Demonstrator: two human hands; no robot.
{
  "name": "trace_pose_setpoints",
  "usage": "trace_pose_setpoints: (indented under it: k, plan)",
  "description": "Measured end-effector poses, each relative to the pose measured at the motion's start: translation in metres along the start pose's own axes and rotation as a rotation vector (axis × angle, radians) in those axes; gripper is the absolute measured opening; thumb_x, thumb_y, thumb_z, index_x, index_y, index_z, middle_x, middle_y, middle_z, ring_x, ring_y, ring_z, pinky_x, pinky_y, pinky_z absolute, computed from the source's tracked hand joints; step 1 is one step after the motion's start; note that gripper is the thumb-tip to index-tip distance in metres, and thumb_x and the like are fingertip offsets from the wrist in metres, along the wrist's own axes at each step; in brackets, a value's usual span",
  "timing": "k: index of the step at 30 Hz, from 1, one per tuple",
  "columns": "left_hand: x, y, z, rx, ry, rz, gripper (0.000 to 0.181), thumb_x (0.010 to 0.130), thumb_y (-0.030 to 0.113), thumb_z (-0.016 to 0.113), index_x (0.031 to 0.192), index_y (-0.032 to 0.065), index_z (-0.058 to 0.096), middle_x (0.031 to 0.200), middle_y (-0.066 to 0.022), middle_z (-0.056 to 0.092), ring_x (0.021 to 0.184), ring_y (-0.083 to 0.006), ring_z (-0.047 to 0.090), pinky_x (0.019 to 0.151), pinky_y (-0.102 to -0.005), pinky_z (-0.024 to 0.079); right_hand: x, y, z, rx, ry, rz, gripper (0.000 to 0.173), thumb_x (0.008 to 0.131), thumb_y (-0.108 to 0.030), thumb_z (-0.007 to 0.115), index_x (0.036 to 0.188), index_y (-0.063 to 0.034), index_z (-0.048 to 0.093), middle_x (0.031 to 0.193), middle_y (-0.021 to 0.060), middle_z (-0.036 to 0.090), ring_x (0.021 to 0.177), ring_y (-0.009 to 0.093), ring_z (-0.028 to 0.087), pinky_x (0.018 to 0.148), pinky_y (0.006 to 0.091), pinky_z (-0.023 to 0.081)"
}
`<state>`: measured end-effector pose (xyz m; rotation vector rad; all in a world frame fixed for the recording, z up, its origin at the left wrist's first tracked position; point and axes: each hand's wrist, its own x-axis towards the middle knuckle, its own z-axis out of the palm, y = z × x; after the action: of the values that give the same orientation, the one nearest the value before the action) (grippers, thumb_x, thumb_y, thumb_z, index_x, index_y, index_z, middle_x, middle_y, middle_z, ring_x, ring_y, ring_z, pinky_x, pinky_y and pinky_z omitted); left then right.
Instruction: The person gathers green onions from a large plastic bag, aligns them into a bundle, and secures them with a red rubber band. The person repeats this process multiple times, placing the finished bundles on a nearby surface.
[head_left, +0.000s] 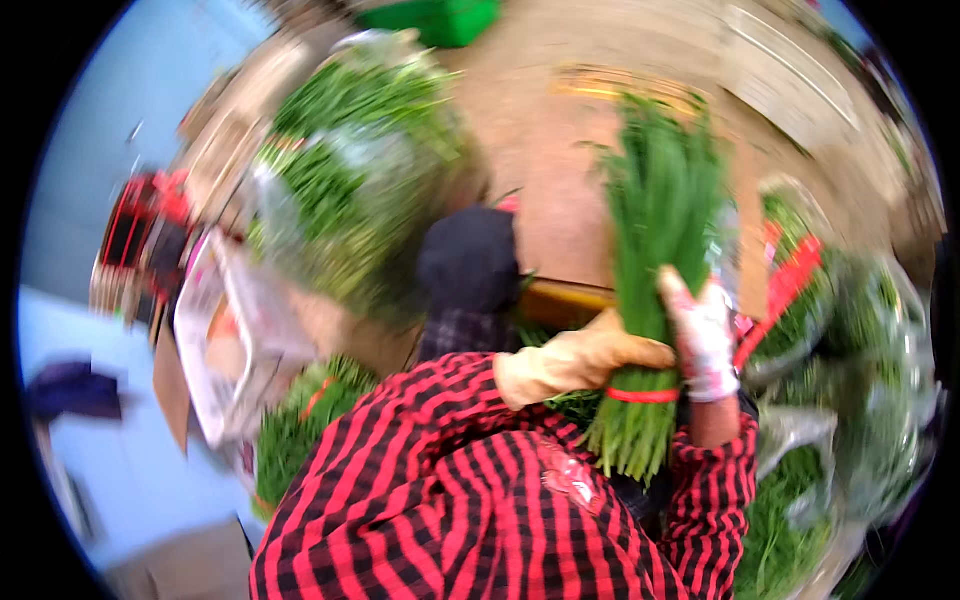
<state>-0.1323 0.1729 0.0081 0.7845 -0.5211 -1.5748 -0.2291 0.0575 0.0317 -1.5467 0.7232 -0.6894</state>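
A bunch of long, flat green leaves like garlic chives (660, 202) is held in front of my body, its leafy end pointing away from me. A red band (641, 395) wraps the pale stalks near their cut ends. My left hand (589, 356), in a tan glove, grips the stalks just above this band, thumb laid across them. On the right side of the bunch, my right hand (701, 334) holds it in a white glove with red markings. The leaf tips are blurred.
A large clear plastic bag of greens (352, 172) stands at left, near a white crate (217, 337) and a banded bunch of greens (311, 412). Bagged greens (874, 375) and red strips (791, 281) lie right. A brownish board (562, 195) lies ahead; a green container (435, 19) stands beyond.
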Motion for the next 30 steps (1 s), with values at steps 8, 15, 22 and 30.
trace_pose_setpoints:
  k: [8, 15, 22, 30]
  plan:
    - [-0.038, 0.045, -0.023, -0.504, -0.001, 0.155, 0.031, 0.087, 0.01, 0.071, 0.116, 0.0025, 0.063, 0.107, -0.0081, 0.069, 0.095, -0.0162, 0.067, 0.087, -0.0312, 0.055, 0.058, 0.028, -0.028, 0.425, -0.326, 0.026, 0.05, 0.103, -0.027, 0.044, 0.147, -0.0025, 0.039, 0.15, 0.0136, 0.041, 0.137, 0.028, 0.041, 0.114, 0.0404, 0.032]
    - [-0.108, 0.045, -0.033, 0.007, 0.056, 0.292, 0.029, 0.099, 0.007, 0.05, 0.127, 0.0081, 0.057, 0.094, -0.0026, 0.07, 0.072, -0.014, 0.065, 0.062, -0.0291, 0.052, 0.064, 0.03, 0.026, -0.787, -0.244, -0.978, 0.065, 0.097, -0.029, 0.052, 0.153, -0.013, 0.025, 0.154, 0.0189, 0.031, 0.14, 0.04, 0.036, 0.114, 0.054, 0.028]
    - [-0.109, 0.077, -0.009, -0.381, -0.046, 0.388, 0.045, 0.101, 0.032, 0.051, 0.137, 0.0044, 0.047, 0.127, -0.0138, 0.06, 0.109, -0.0212, 0.061, 0.098, -0.0369, 0.046, 0.124, -0.049, 0.03, -0.896, -0.688, -1.252, 0.037, 0.094, -0.02, 0.047, 0.125, -0.002, 0.054, 0.128, 0.0168, 0.059, 0.122, 0.037, 0.055, 0.112, 0.0544, 0.032]
    - [-0.123, 0.066, -0.087, -0.7, -0.103, 0.263, 0.068, 0.093, 0.047, 0.055, 0.14, 0.0025, 0.038, 0.137, -0.0177, 0.049, 0.123, -0.0284, 0.052, 0.106, -0.0448, 0.04, 0.103, -0.076, 0.093, -0.793, -0.642, -0.835, 0.041, 0.086, -0.015, 0.064, 0.124, -0.0013, 0.057, 0.115, 0.0145, 0.065, 0.105, 0.029, 0.061, 0.095, 0.0419, 0.044]
